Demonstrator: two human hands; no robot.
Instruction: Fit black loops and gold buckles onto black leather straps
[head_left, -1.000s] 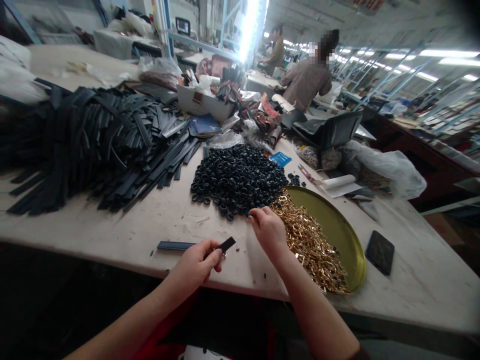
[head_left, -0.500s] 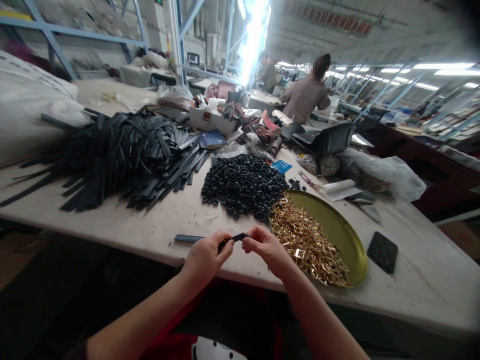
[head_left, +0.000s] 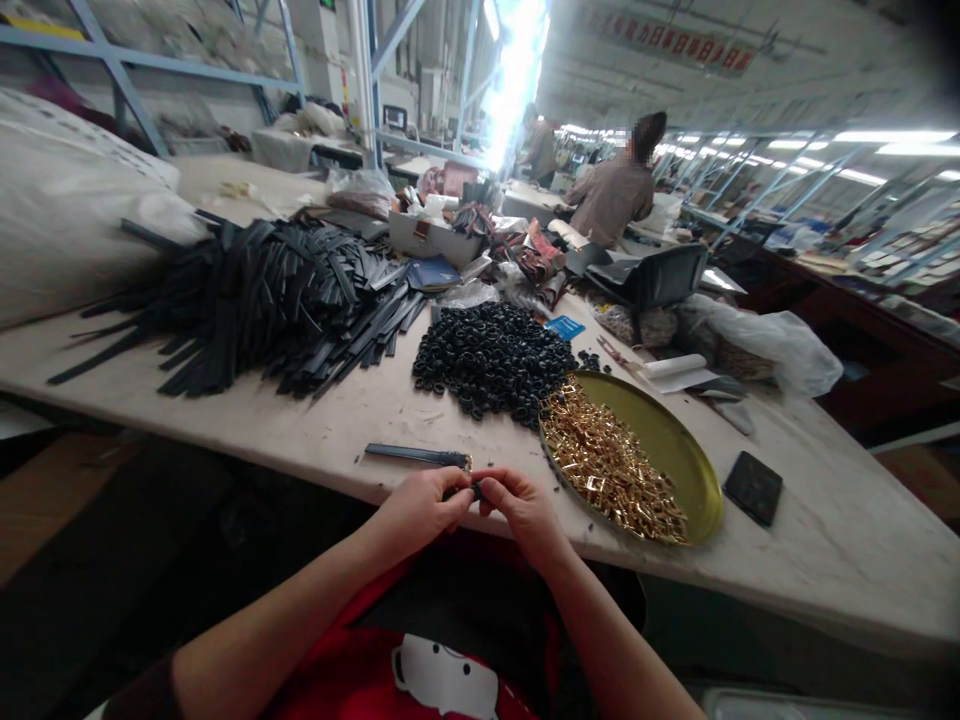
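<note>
My left hand (head_left: 426,508) and my right hand (head_left: 523,507) meet at the table's front edge, fingertips pinched together. Between them shows a short bit of a black strap (head_left: 475,491); the fingers cover most of it. Just beyond my left hand lies a flat dark strap (head_left: 412,455) with a gold buckle (head_left: 469,462) at its right end. A heap of small black loops (head_left: 491,360) sits farther back. To the right, a round gold-coloured tray (head_left: 686,445) holds a pile of gold buckles (head_left: 607,465).
A large pile of loose black straps (head_left: 277,300) covers the left of the table. A dark phone (head_left: 753,488) lies right of the tray. Scissors (head_left: 616,352), a white roll (head_left: 675,368) and plastic bags sit behind. Another person (head_left: 615,195) stands farther off.
My hands have come closer together and lower, toward the table edge. Less of the held strap shows between them. The buckle on the lying strap has come into sight.
</note>
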